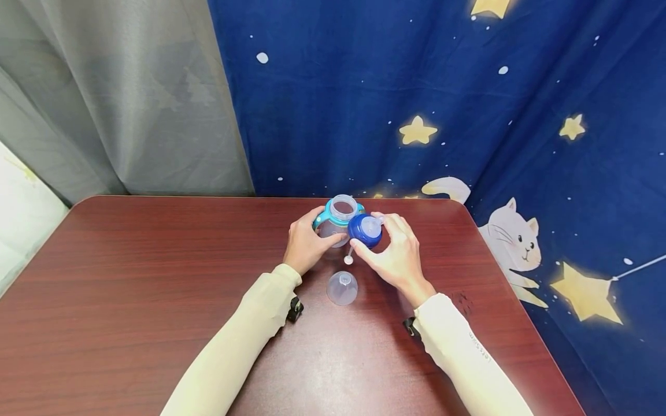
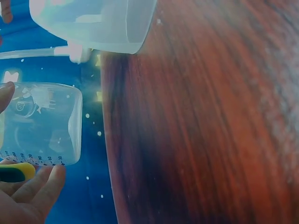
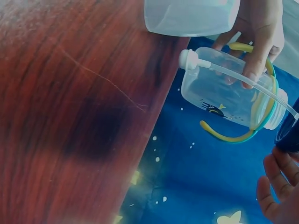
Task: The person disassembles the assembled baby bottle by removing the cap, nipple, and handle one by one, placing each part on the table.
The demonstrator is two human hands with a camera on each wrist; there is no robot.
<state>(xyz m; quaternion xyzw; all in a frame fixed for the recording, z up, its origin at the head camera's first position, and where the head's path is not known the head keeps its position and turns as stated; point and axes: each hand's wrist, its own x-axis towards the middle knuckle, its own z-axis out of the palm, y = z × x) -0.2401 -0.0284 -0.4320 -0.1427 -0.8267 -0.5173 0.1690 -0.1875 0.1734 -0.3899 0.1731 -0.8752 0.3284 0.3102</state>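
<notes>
My left hand grips a clear baby bottle, thumb on the near side. Its mouth is uncovered and faces up, and a ring of teal and yellow handles circles its neck. Black volume marks show on the bottle in the left wrist view. Just to its right, my right hand holds a dark blue lid with a clear spout, between thumb and fingers. From the lid hangs a clear straw with a white weighted end, outside the bottle.
A clear domed cap stands on the brown wooden table, nearer to me than both hands. Behind the table's far edge hang a grey curtain and a blue star-patterned curtain.
</notes>
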